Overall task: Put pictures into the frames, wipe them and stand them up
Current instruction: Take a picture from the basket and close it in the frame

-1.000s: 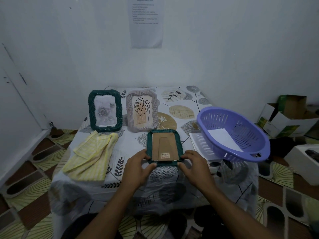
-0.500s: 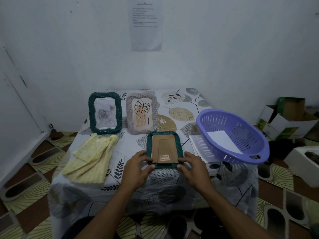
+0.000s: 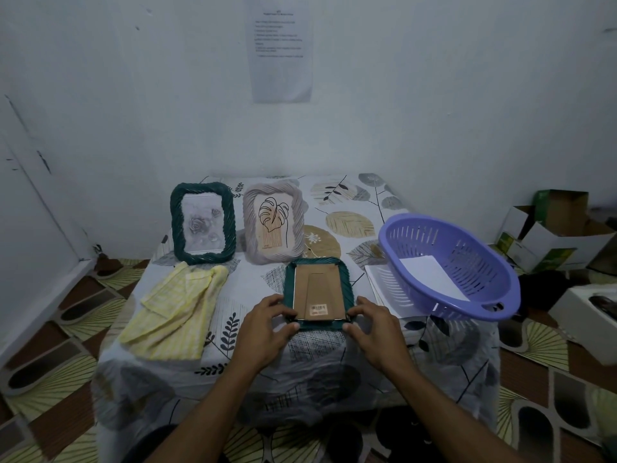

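A green frame [image 3: 319, 292] lies face down on the table [image 3: 350, 208], its brown cardboard back and stand showing. My left hand [image 3: 267, 329] grips its near left corner and my right hand [image 3: 374, 329] grips its near right corner, thumbs on the lower edge. Behind it two frames stand upright: a dark green frame [image 3: 202, 223] holding a rose picture and a grey frame [image 3: 273, 223] holding a leaf drawing. A yellow checked cloth [image 3: 177, 309] lies crumpled at the left of the table.
A purple plastic basket [image 3: 450, 265] with a white sheet inside sits tilted at the table's right edge, over white papers [image 3: 377, 279]. Open cardboard boxes [image 3: 554, 228] stand on the floor at right. A printed sheet [image 3: 282, 48] hangs on the wall.
My hands have stayed on the face-down frame's near corners, with the fingers shifting slightly along its lower edge. Nothing else on the table has moved.
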The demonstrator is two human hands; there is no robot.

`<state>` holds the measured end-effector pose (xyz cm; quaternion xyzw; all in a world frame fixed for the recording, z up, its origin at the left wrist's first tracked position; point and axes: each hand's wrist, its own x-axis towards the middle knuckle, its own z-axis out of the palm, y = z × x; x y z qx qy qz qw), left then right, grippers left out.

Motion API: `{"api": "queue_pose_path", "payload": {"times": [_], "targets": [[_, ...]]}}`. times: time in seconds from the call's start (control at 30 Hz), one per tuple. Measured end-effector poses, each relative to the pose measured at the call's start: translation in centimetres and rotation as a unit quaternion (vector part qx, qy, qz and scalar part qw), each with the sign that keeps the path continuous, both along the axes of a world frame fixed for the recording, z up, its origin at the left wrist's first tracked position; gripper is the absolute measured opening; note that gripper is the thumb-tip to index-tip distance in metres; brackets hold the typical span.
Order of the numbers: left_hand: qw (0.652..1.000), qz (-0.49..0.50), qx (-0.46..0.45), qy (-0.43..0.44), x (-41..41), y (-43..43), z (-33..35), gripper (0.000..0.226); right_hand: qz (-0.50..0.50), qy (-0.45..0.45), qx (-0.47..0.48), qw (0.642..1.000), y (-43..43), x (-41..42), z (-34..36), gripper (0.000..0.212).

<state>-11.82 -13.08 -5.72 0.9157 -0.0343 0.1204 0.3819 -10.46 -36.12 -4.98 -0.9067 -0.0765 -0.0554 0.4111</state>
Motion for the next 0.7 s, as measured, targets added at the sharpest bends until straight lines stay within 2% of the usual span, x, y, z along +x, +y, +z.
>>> {"api": "queue_pose_path", "payload": {"times": [0.17, 0.37, 0.7], "targets": [[1.000, -0.001, -0.003, -0.001, -0.06, 0.01, 0.03, 0.025, 0.007, -0.007, 0.009, 1.000, 0.03, -0.12, 0.04, 0.020], [1.000, -0.001, -0.007, -0.002, -0.07, -0.03, -0.09, 0.024, 0.010, -0.020, 0.011, 1.000, -0.07, -0.46, -0.59, 0.028], [1.000, 0.000, -0.003, -0.002, -0.09, -0.06, -0.16, 0.024, 0.029, -0.058, -0.102, 0.993, -0.36, -0.25, -0.44, 0.028]]}}
